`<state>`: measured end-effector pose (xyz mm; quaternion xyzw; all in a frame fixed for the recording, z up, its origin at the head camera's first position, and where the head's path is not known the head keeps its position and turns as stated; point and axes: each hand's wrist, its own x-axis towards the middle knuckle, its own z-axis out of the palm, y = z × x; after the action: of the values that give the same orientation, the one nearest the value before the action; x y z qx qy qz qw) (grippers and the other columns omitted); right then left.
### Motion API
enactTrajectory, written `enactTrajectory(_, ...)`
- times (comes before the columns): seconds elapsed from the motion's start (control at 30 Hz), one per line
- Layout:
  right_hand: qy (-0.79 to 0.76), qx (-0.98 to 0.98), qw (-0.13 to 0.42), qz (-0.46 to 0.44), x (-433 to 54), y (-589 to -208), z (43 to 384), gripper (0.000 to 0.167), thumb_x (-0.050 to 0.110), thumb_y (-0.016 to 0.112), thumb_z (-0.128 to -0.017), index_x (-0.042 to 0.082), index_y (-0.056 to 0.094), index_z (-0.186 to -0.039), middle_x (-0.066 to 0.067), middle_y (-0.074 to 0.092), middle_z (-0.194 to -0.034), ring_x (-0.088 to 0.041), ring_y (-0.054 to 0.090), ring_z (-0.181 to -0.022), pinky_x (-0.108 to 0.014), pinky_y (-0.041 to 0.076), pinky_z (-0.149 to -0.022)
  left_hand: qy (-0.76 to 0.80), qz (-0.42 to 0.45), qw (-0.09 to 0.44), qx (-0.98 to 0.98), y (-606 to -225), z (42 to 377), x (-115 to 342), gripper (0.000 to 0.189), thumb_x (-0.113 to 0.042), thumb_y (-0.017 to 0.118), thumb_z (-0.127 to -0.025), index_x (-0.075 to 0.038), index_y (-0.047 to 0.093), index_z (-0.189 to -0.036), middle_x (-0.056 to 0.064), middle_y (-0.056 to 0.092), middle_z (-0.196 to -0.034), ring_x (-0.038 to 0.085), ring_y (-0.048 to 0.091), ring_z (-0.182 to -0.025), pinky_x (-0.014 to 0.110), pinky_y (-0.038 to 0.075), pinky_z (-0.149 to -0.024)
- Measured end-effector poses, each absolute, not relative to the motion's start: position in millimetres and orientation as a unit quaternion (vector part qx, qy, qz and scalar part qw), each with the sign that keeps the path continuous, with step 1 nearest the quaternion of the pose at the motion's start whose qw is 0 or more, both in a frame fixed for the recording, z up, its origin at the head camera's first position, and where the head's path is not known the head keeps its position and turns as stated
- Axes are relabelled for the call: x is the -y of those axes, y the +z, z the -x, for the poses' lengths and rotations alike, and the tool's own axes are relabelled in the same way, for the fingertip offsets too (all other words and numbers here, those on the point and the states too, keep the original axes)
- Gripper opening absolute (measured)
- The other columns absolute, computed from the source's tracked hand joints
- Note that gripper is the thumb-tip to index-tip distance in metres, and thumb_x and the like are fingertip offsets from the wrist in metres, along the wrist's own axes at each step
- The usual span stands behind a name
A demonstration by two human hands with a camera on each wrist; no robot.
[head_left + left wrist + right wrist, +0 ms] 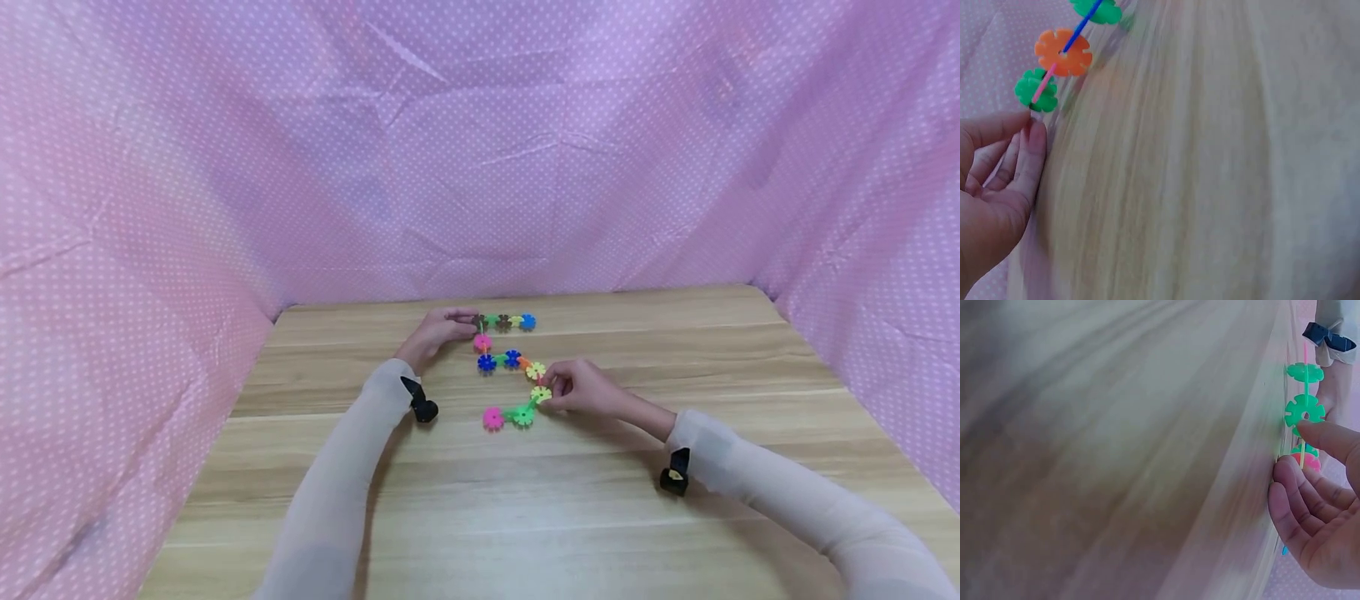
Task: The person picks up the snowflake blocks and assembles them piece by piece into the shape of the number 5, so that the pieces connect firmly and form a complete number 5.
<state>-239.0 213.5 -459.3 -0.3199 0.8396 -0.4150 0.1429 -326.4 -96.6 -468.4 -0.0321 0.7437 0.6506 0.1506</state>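
Note:
A chain of notched plastic snowflake discs, joined edge to flat, lies in a squared S shape on the table. At its far left corner my left hand (pixel 441 330) pinches a brown disc (pixel 481 321); in the left wrist view its fingertips meet at the chain's end, by a green disc (pixel 1036 91) and an orange disc (pixel 1064 52). My right hand (pixel 587 388) pinches the chain's right bend between thumb and fingers, at a yellow disc (pixel 541 395). A pink disc (pixel 492 418) forms the near end, a blue disc (pixel 528 322) the far end.
The wood-grain table (pixel 480 517) extends on all sides of the chain. Pink dotted cloth (pixel 480 183) hangs behind it and at both sides. Each sleeved wrist carries a small black camera, one by the left cuff (pixel 424 410), one by the right cuff (pixel 675 479).

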Motion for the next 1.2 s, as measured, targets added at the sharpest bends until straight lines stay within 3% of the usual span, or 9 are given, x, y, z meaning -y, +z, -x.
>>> enactTrajectory(0.23,-0.405,-0.845,0.152,0.314,-210.7,-458.9,237.4,0.022,0.011,0.081,-0.086,0.002,0.070,-0.102,-0.002,0.068,-0.076,-0.009,0.058,-0.066,-0.019,0.052,-0.059,0.648,0.019,0.153,-0.746,-472.9,327.1,103.9,0.048,0.000,0.075,-0.088,-0.008,0.065,-0.135,0.011,0.065,-0.139,0.023,0.062,-0.128,0.031,0.051,-0.110)
enactTrajectory(0.6,-0.407,-0.834,0.159,0.336,-213.0,-458.2,236.7,0.027,0.011,0.084,-0.083,0.002,0.070,-0.104,-0.004,0.068,-0.078,-0.010,0.059,-0.069,-0.020,0.054,-0.062,0.638,0.017,0.153,-0.755,-474.0,325.5,104.5,0.049,-0.002,0.076,-0.088,-0.007,0.064,-0.135,0.011,0.065,-0.138,0.024,0.061,-0.127,0.034,0.046,-0.115)
enactTrajectory(0.9,-0.408,-0.836,0.153,0.335,-210.6,-459.7,238.9,0.026,0.014,0.084,-0.084,0.004,0.070,-0.103,-0.003,0.067,-0.077,-0.011,0.058,-0.068,-0.019,0.051,-0.060,0.642,0.034,0.147,-0.751,-472.7,327.1,102.1,0.047,0.001,0.074,-0.088,-0.007,0.065,-0.134,0.013,0.066,-0.135,0.021,0.066,-0.118,0.031,0.052,-0.108)
enactTrajectory(1.2,-0.402,-0.838,0.149,0.338,-210.5,-464.3,240.7,0.027,0.015,0.085,-0.083,0.003,0.071,-0.103,-0.001,0.066,-0.076,-0.009,0.057,-0.068,-0.019,0.051,-0.060,0.623,0.046,0.151,-0.766,-476.5,328.2,102.9,0.044,-0.003,0.076,-0.088,-0.011,0.068,-0.130,0.009,0.068,-0.133,0.023,0.063,-0.125,0.034,0.046,-0.114)
